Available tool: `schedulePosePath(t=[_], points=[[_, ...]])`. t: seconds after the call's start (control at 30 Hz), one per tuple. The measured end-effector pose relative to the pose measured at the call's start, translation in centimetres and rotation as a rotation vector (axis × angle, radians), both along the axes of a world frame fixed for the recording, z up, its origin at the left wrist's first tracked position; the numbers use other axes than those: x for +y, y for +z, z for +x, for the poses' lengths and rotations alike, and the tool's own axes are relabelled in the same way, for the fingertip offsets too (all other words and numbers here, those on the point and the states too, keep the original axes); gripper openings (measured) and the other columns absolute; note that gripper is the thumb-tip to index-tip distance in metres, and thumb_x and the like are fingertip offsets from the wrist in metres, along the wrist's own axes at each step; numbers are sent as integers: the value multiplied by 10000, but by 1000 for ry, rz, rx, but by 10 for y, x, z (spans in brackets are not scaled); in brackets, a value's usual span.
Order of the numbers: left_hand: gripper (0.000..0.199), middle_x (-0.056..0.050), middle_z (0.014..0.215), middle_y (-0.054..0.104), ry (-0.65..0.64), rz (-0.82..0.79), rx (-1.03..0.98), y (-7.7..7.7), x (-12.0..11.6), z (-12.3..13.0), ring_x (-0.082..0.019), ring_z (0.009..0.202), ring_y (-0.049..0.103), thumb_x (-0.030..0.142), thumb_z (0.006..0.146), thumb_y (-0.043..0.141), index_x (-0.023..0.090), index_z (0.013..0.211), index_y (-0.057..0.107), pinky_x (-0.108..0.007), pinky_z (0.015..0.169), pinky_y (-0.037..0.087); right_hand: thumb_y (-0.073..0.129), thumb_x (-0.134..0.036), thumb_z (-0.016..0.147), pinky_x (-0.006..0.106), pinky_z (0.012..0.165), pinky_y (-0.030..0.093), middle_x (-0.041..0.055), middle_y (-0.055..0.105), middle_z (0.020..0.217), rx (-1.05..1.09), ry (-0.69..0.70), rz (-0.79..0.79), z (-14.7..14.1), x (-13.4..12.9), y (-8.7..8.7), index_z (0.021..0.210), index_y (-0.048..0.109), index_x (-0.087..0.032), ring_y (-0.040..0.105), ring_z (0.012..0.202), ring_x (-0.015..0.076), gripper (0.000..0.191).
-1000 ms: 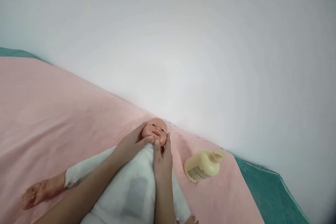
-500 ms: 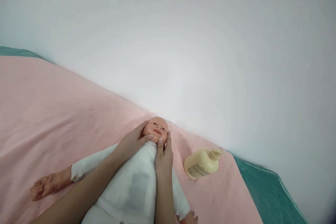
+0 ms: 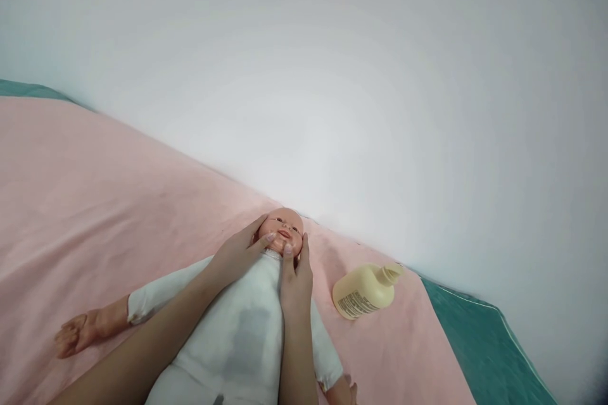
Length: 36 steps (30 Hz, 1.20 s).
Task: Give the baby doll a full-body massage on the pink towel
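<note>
A baby doll in white clothes lies on its back, its arms spread to both sides. Its bare plastic head faces up. My left hand cups one side of the head, the thumb near the chin. On the other side, my right hand holds the head, its thumb pointing up beside the chin. The fingers behind the head are partly hidden. To the right of the doll stands a pale yellow pump bottle with dark printing.
Pink cloth lies under the doll and bottle, wrinkled at the left. Green fabric shows beyond it at the right and at the far left. A plain pale wall rises behind the cloth's back edge.
The whole view has shifted slightly, so everything sits a little higher. My left thumb has moved slightly up along the doll's jaw; both hands still hold the head.
</note>
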<state>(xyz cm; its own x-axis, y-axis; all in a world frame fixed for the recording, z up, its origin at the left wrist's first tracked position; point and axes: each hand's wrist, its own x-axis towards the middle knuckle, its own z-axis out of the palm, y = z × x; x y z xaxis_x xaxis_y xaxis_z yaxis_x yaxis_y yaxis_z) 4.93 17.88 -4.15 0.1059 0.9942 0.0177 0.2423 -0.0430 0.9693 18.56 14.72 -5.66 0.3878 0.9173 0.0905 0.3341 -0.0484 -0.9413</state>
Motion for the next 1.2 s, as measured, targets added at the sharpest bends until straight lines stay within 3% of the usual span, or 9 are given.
schedulePosePath(t=[0.13,0.37,0.53,0.8,1.03,1.2], points=[[676,-48,1396,520,-19,-4,-14,8,-4,1,-294,1250,515,477,788,572,251,1410,434,-372,992,450,568,-615,806,413,1045,395,78,490,1409,-6,-9,5,-2,-1,2,1476,310,-233,473,1285,276,813],[704,-57,1376,540,-58,-19,-6,8,-1,1,-282,1198,564,465,754,592,245,1403,430,-353,958,483,542,-574,836,386,1045,402,68,471,1426,-40,23,13,0,-1,2,1479,300,-228,470,1292,256,769],[618,-38,1413,501,-22,59,68,11,-6,0,-275,1270,498,443,836,491,235,1414,427,-350,987,458,400,-593,899,385,1071,370,64,409,1470,-57,11,11,-3,-3,6,1480,297,-223,418,1334,240,697],[660,-52,1474,417,-61,70,112,-3,1,-4,-282,1341,409,574,925,279,215,1475,336,-401,1078,365,291,-630,921,382,1083,351,56,385,1483,-68,9,-13,2,3,-1,1477,310,-222,378,1361,234,690],[652,-54,1413,501,-33,45,16,12,-8,-1,-298,1274,490,534,831,492,233,1407,436,-381,999,451,492,-632,845,386,1044,401,84,452,1438,-26,-17,-31,-5,-4,10,1477,308,-215,447,1312,261,779],[668,-46,1371,546,-67,46,-55,14,-7,-1,-269,1215,550,469,765,575,239,1381,457,-339,981,467,574,-578,814,387,1053,390,77,455,1437,3,20,-33,-4,-4,10,1488,272,-221,453,1305,253,820]])
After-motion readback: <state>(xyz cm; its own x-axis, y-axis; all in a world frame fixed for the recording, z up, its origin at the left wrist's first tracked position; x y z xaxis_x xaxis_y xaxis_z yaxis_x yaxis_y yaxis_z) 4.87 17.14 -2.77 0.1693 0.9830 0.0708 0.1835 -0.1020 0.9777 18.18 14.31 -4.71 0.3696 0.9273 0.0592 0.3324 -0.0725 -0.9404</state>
